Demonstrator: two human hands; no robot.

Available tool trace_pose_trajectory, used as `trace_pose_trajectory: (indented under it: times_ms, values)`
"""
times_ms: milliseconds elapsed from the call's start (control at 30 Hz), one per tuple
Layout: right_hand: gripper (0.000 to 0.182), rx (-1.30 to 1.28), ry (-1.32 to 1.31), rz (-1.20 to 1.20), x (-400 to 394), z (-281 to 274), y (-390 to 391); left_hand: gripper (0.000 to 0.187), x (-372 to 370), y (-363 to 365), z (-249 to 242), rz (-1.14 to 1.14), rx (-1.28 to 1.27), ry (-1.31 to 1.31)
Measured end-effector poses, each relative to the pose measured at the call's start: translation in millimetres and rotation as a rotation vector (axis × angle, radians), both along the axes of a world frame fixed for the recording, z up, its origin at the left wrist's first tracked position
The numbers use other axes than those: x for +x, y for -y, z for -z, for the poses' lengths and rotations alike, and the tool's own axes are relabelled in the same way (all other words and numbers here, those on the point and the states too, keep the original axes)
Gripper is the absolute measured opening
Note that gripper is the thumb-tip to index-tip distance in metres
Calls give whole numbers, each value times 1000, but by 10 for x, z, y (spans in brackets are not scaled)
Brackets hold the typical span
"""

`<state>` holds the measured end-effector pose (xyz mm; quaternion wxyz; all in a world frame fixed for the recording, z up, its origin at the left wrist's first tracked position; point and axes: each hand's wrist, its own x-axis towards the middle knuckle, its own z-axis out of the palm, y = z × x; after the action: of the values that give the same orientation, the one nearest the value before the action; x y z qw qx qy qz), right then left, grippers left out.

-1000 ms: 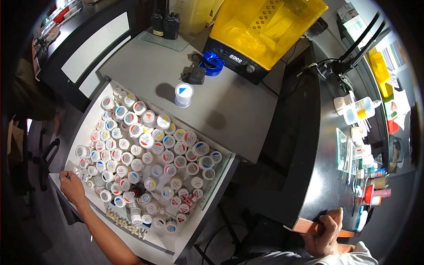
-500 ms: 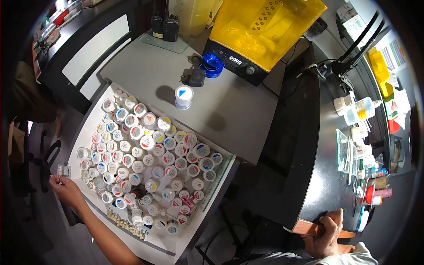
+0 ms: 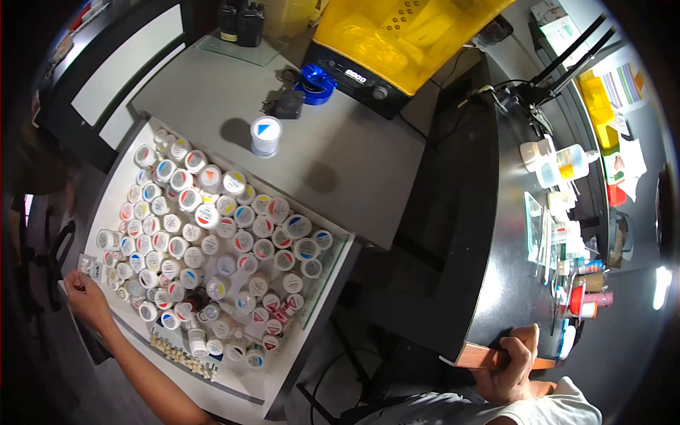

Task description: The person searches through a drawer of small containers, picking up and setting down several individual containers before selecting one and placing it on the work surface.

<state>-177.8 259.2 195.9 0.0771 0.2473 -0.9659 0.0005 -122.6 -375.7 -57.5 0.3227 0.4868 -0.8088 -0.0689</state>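
Note:
Beyond the left edge of the drawer, my left hand (image 3: 88,304) is closed on a small clear packet (image 3: 88,265) with whitish bits and dark print; its exact kind is too small to tell. The open white drawer (image 3: 244,386) beside it holds many round white-lidded jars (image 3: 207,215) with coloured marks, plus a row of small cream tooth-shaped pieces (image 3: 183,356) along the near side. Over at the right, the fingers of my right hand (image 3: 511,368) are curled over the reddish-brown wooden edge (image 3: 478,355) of the black desk.
On the grey tabletop (image 3: 340,177) stand a lone jar (image 3: 265,137), a black adapter (image 3: 285,105), a blue ring-shaped item (image 3: 316,86) and a yellow-hooded machine (image 3: 375,53). Two radios (image 3: 241,25) are behind. Bottles (image 3: 567,166) and tools line the black desk (image 3: 506,283). A person is dimly visible at left.
The view has shifted, so the drawer and tabletop appear further left and higher. My left hand still grips the packet, now tilted differently. My right hand stays on the wooden edge.

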Motion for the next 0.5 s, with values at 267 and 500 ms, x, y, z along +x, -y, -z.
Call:
trace_pose_trajectory:
  times_ms: [267, 500]
  values:
    - [54, -6, 14, -34, -39, -25, 25, 19, 24, 74, 103, 64, 45, 110]
    - [49, 21, 21, -70, -55, -50, -10, 17, 51, 139, 183, 155, 33, 104]
